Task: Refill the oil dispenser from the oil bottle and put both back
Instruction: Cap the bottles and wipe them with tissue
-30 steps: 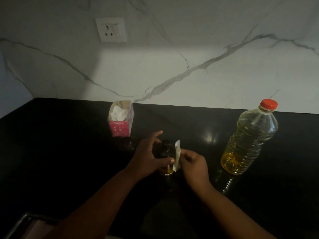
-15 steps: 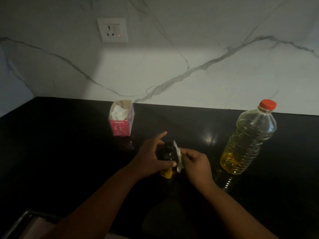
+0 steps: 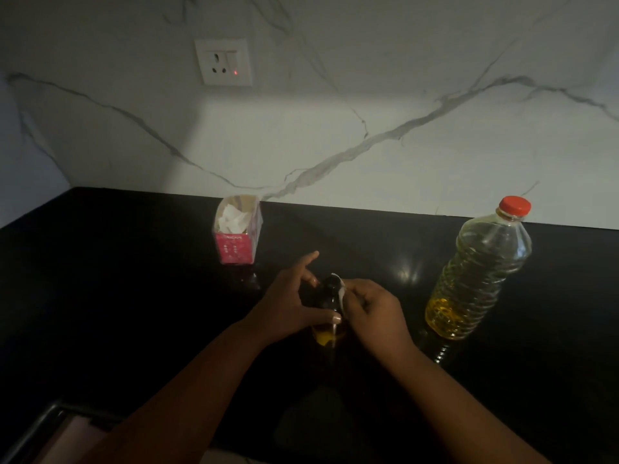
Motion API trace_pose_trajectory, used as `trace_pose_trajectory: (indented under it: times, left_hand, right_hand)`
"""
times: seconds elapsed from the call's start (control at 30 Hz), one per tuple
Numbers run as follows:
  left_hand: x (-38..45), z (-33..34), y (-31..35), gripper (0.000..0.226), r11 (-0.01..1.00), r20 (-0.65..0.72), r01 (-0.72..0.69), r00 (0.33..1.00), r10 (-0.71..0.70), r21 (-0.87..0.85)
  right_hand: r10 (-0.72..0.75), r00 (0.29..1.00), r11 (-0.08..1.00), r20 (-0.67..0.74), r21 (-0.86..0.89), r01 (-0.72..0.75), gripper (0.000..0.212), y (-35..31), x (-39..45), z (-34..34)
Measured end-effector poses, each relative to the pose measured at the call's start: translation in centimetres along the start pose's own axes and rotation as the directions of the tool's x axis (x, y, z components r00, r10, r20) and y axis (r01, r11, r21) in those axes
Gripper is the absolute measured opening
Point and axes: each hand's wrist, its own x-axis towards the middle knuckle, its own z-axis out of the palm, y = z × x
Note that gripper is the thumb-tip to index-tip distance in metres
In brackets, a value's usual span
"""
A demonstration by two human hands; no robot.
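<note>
Two hands meet over one small dark oil dispenser [image 3: 327,308] on the black bench [image 3: 134,296]: the left hand [image 3: 292,304] wraps its body, the right hand [image 3: 371,308] pinches a white tissue [image 3: 341,294] against its neck. One capped oil bottle [image 3: 479,272] stands well right of the right hand, and one pink tissue box [image 3: 237,239] sits beyond the left. Likely slick with oil, the dispenser wants a full grip round its middle.
</note>
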Motion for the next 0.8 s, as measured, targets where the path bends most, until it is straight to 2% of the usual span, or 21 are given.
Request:
trace_pose_trajectory:
  times: [0.1,0.23,0.33,0.4,0.47,0.57,0.7,0.8]
  left_hand:
    - [0.0,0.0,-0.3,0.117,0.999,-0.019,0.014,1.000,-0.014,-0.043]
    - [0.4,-0.6,0.0,0.117,1.000,0.062,-0.010,0.998,0.011,-0.012]
    - [1.2,-1.3,0.2,0.118,0.979,0.082,-0.068,0.995,0.053,0.194]
    - [1.2,-1.2,0.6,0.119,0.960,0.067,-0.074,0.996,0.058,0.271]
    - [0.9,-0.6,0.7,0.119,0.969,0.021,-0.066,0.998,0.063,0.239]
    - [0.8,0.2,0.1,0.114,0.996,-0.075,-0.001,0.997,0.008,0.087]
    - [1.2,-0.1,-0.4,0.120,0.998,-0.004,0.048,0.999,-0.048,-0.038]
    - [1.9,-0.6,-0.4,0.131,0.996,0.038,0.042,0.998,-0.045,0.072]
  right_hand:
    - [0.067,0.997,0.997,0.034,-0.030,-0.066,0.024,0.0,0.9,0.0]
    - [0.051,0.999,0.998,-0.018,-0.026,-0.051,0.022,0.2,-0.1,-0.1]
    - [0.033,0.998,0.998,-0.045,-0.055,-0.035,0.022,0.5,-1.0,0.2]
    - [0.002,0.999,0.995,-0.038,-0.096,-0.006,0.023,0.5,-0.8,0.3]
    - [-0.029,0.999,0.988,-0.028,-0.152,0.024,0.024,0.4,-0.4,0.4]
    - [-0.005,1.000,0.988,-0.029,-0.151,0.000,0.024,0.2,0.4,0.2]
    - [0.054,0.997,0.993,-0.049,-0.098,-0.059,0.025,0.0,0.5,-0.1]
    - [0.017,0.999,0.991,-0.041,-0.132,-0.022,0.024,-0.1,0.0,-0.1]
